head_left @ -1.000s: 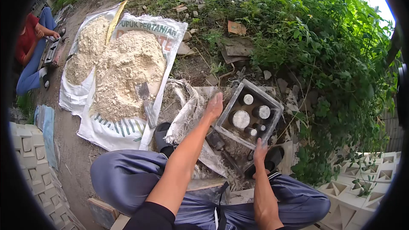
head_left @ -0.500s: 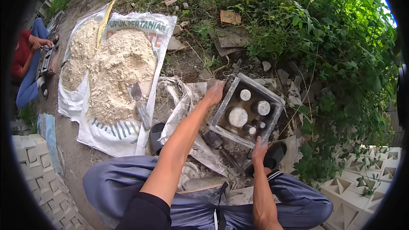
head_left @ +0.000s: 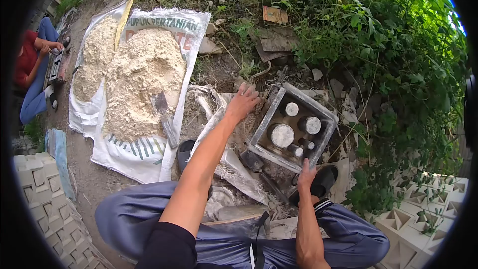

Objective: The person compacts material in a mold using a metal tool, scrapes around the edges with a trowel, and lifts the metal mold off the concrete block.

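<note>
A square grey box-shaped mould (head_left: 258,144) stands on the ground in front of me, tilted a little in view. Several round cylinders with pale, dusty tops rise inside it, the largest being the cylinder (head_left: 282,135) left of the middle. My right hand (head_left: 306,177) grips the mould's near right corner, thumb on the rim, its other fingers mostly hidden beneath. Just left of the mould, my left hand (head_left: 242,103) is apart from it, fingers spread and holding nothing. A dark hammer-like tool (head_left: 252,161) lies below the mould's near left side.
Left of me, a pale powder heap (head_left: 142,72) covers a printed white sack (head_left: 196,27), with a trowel (head_left: 160,103) stuck in it. Another person (head_left: 37,65) sits at far left. Bushes (head_left: 393,60) crowd the right; patterned blocks (head_left: 413,209) stand at lower right.
My left hand has let go of the mould's left side and moved left and up, fingers spreading. My right hand keeps its hold on the corner.
</note>
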Demonstrator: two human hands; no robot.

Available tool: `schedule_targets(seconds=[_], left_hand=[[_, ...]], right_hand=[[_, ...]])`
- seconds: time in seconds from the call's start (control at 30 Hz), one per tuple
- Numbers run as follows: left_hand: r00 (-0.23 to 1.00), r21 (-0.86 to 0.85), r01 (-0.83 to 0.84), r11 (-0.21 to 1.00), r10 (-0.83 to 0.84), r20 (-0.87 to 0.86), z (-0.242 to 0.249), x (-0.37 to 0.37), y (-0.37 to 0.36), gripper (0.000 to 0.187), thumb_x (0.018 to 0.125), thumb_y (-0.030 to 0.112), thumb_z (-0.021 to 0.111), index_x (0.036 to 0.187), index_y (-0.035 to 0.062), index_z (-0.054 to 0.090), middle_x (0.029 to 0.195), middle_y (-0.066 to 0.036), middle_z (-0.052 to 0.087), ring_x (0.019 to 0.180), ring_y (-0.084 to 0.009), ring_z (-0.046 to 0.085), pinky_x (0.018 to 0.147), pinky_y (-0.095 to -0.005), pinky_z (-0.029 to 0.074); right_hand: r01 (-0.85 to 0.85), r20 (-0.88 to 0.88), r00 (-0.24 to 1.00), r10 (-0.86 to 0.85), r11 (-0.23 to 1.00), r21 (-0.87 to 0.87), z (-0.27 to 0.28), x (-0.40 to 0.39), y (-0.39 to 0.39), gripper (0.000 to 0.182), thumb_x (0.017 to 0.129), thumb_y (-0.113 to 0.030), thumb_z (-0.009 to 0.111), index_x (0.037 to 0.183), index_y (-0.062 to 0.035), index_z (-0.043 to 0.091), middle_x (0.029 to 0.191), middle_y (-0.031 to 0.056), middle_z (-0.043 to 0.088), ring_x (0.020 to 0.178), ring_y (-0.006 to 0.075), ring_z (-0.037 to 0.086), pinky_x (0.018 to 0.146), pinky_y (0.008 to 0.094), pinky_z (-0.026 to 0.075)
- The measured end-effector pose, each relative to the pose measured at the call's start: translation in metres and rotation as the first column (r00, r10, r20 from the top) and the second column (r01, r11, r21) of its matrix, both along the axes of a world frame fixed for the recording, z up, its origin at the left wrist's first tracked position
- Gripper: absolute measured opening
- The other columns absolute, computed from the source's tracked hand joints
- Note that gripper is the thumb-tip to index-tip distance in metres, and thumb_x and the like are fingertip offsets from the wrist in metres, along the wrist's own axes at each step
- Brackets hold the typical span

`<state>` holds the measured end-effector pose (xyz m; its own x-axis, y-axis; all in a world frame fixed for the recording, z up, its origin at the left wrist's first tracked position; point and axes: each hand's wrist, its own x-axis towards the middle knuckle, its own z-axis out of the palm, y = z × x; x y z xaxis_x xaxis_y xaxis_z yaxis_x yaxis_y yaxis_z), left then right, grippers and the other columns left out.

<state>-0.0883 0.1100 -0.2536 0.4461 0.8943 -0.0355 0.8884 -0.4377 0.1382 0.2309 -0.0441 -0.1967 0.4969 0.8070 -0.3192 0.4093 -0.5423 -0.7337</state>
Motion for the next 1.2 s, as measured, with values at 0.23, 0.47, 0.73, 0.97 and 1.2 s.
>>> schedule_targets(seconds=[0.23, 0.47, 0.73, 0.97, 1.2], left_hand=[[0.975, 0.013, -0.195, 0.981, 0.196, -0.102, 0.02, -0.019, 0.008, 0.07, 0.066, 0.023, 0.072, 0.13, 0.0129, 0.045, 0.139, -0.003, 0.038, 0.135, -0.0247, 0.026, 0.113, -0.0492, 0.012], [1.0, -0.118, 0.006, 0.993, -0.01, -0.03, -0.007, 0.013, 0.018, 0.075, 0.069, 0.013, 0.062, 0.14, 0.0229, 0.037, 0.149, 0.01, 0.028, 0.141, -0.0189, 0.014, 0.114, -0.0515, 0.006], [0.995, -0.097, 0.097, 0.99, -0.098, -0.005, -0.015, -0.003, -0.031, 0.055, 0.075, 0.013, 0.059, 0.129, 0.0196, 0.052, 0.143, 0.01, 0.037, 0.141, -0.0191, 0.016, 0.114, -0.0509, 0.008], [0.934, -0.164, 0.146, 0.976, -0.081, 0.349, -0.02, -0.007, -0.07, 0.069, 0.063, 0.004, 0.064, 0.13, 0.0091, 0.047, 0.141, -0.002, 0.04, 0.125, -0.0276, 0.038, 0.105, -0.0409, 0.032], [0.879, -0.265, 0.132, 0.955, 0.011, 0.477, -0.016, -0.002, -0.083, 0.071, 0.063, -0.005, 0.06, 0.132, 0.0013, 0.041, 0.13, -0.014, 0.044, 0.122, -0.0337, 0.039, 0.104, -0.037, 0.035]], right_hand=[[0.021, -0.038, 0.999, -0.019, 0.998, 0.06, 0.0, -0.004, 0.0, 0.035, 0.091, -0.025, 0.055, 0.105, 0.0066, 0.058, 0.094, 0.0128, 0.063, 0.085, 0.0205, 0.056, 0.08, 0.0331, 0.043], [0.008, -0.032, 0.999, -0.006, 0.999, 0.052, 0.002, -0.002, 0.001, 0.034, 0.091, -0.024, 0.055, 0.105, 0.0069, 0.058, 0.094, 0.0118, 0.063, 0.085, 0.0191, 0.055, 0.08, 0.0321, 0.042], [0.04, -0.028, 0.999, -0.039, 0.999, 0.036, 0.001, -0.005, 0.0, 0.038, 0.091, -0.025, 0.055, 0.106, 0.0089, 0.058, 0.096, 0.015, 0.064, 0.086, 0.0216, 0.057, 0.081, 0.0337, 0.042], [0.02, -0.048, 0.999, -0.015, 0.996, 0.086, 0.008, -0.008, 0.002, 0.036, 0.09, -0.026, 0.055, 0.103, 0.0075, 0.06, 0.092, 0.0143, 0.065, 0.084, 0.0216, 0.057, 0.08, 0.0344, 0.043], [0.017, 0.0, 1.0, -0.017, 1.0, 0.018, 0.004, -0.005, 0.001, 0.037, 0.089, -0.027, 0.055, 0.105, 0.0061, 0.06, 0.092, 0.0155, 0.065, 0.084, 0.023, 0.058, 0.08, 0.0355, 0.043]])
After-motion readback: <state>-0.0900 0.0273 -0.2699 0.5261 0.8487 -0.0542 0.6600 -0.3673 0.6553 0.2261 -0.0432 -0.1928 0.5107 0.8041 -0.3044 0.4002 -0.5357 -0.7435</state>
